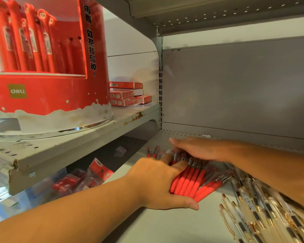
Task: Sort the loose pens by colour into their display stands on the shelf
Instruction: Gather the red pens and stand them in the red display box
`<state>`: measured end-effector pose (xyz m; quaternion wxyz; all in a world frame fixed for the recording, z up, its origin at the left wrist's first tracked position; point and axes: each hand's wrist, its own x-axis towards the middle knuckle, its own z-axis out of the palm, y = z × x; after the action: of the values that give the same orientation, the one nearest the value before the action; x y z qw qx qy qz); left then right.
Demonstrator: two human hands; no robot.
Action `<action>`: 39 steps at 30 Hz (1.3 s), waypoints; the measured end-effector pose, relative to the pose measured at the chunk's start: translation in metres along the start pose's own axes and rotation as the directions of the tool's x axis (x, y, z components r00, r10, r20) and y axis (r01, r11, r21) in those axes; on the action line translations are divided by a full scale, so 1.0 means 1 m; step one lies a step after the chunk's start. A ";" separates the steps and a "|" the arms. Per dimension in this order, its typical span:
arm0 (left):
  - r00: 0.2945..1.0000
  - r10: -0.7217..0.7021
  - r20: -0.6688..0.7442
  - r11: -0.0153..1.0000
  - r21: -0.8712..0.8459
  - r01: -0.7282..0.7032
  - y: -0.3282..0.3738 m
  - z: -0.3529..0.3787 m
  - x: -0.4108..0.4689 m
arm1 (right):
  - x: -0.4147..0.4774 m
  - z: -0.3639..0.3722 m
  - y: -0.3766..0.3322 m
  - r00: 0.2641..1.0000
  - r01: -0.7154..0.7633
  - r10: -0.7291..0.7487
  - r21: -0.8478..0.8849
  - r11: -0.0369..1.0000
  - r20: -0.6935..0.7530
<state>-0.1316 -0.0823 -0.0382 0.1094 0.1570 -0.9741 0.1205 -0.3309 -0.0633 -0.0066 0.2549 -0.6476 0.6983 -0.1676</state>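
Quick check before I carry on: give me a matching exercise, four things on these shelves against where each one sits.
Things:
1 red pens
2 pale gold-clipped pens
3 red display stand
4 flat red boxes

Places:
A upper shelf, left
B between left hand and right hand
C stacked right of the stand
D loose at lower right

Pairs: 1-B, 2-D, 3-A, 4-C

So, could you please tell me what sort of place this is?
Most likely a stationery shop: grey metal shelves, a red pen display stand, and loose red pens on the lower shelf.
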 end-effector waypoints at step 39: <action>0.985 -0.122 0.120 0.976 -0.167 0.142 0.001 0.008 0.004 | -0.032 -0.028 -0.006 0.946 -0.012 -0.014 -0.079 0.997 -0.323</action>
<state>-0.1374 -0.0844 -0.0447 0.0771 0.2176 -0.9728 0.0182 -0.3411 -0.0346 0.0240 0.1107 -0.6214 0.7365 -0.2433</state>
